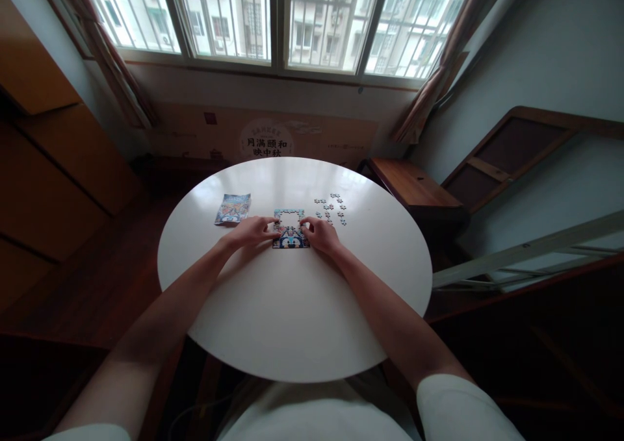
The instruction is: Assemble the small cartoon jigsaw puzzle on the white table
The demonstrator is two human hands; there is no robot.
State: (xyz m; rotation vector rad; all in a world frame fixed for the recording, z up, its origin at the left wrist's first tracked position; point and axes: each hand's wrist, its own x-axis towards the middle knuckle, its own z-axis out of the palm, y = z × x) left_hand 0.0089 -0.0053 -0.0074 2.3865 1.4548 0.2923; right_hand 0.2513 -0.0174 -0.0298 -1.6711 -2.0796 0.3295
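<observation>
We observe a partly assembled, multicoloured flat jigsaw puzzle (291, 241) on the round, glossy white bench (287, 317), between both grips and touched by each. Left grip (249, 232): thumb and forefinger apart at the puzzle's left edge. Right grip (322, 235): fingertips at its right edge; we cannot tell whether they pinch it. Small loose jigsaw pieces (328, 207) lie just beyond the right grip; a blue printed rectangular packet (233, 209), beyond the left.
</observation>
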